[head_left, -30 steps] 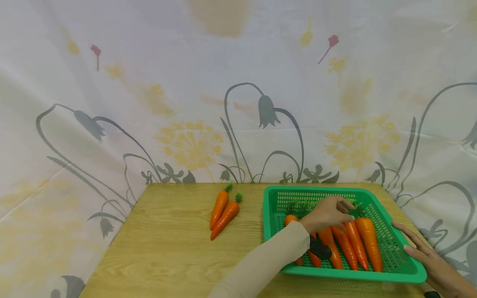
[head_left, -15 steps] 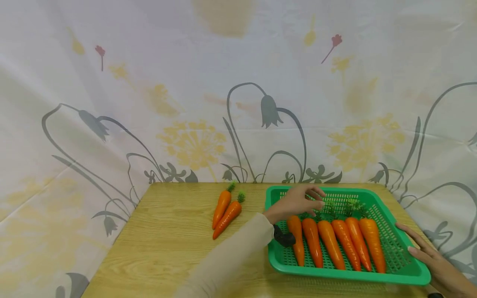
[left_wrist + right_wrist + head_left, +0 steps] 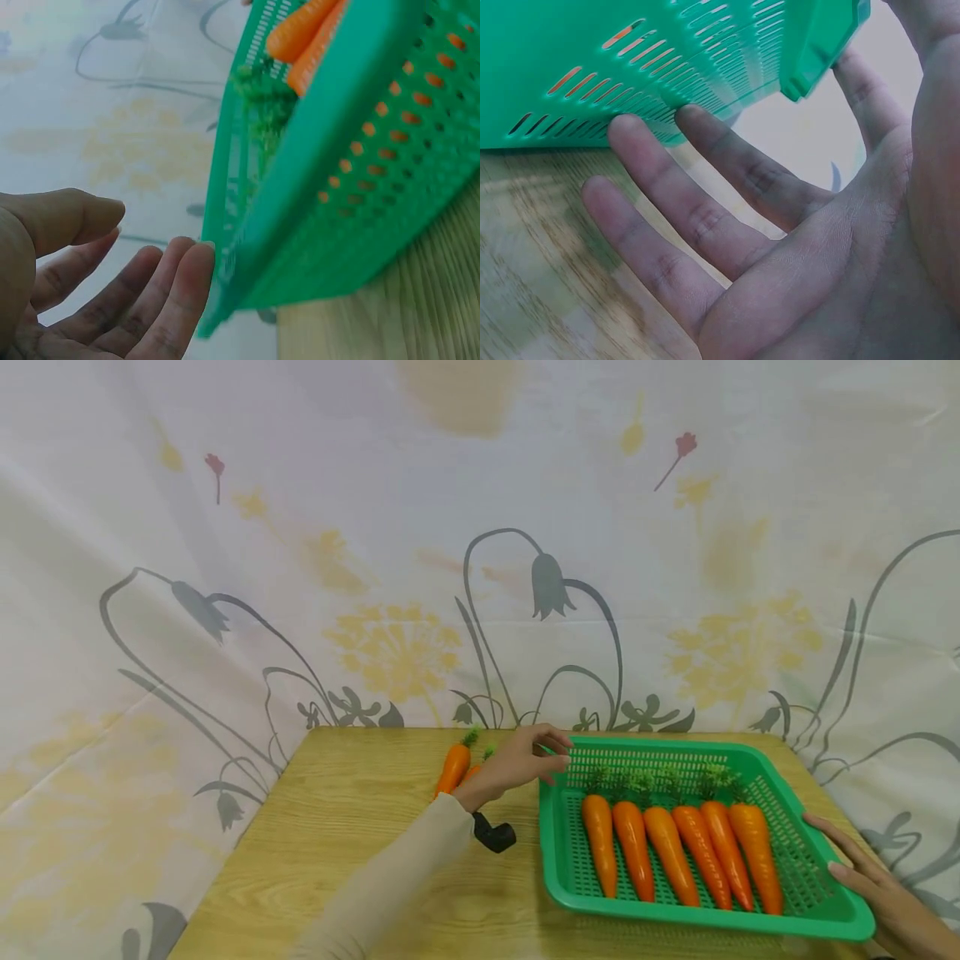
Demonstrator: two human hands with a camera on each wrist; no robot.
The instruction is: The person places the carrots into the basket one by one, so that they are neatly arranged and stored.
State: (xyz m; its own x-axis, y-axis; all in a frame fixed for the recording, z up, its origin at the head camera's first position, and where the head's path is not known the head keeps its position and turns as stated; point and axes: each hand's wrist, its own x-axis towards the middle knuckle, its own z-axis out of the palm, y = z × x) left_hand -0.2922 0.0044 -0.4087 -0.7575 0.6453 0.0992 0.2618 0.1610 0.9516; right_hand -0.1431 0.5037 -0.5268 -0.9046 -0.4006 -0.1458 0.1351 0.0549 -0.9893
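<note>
My left hand (image 3: 513, 764) hovers left of the green plastic basket (image 3: 551, 860), fingers loosely bent and nothing between them. In the left wrist view its fingertips appear close beside the basket's rim; contact cannot be told. Behind that hand lie two carrots on the table: one orange carrot (image 3: 453, 768) shows partly, the other is mostly covered. Several more carrots (image 3: 671, 856) lie side by side in the basket, leafy tops to the back. At the basket's right side, my right hand (image 3: 873, 885) rests its thumb on the rim, with straight fingers against the outer wall.
A wooden table (image 3: 360, 827) carries everything, with its left part extending beyond my left arm. Behind it hangs a pale flower-printed cloth (image 3: 405, 527). A black device (image 3: 495, 835) is strapped at my left wrist.
My left hand has withdrawn from over the basket's carrots, moving left past the rim toward the two table carrots. The right hand stays at the basket's right side.
</note>
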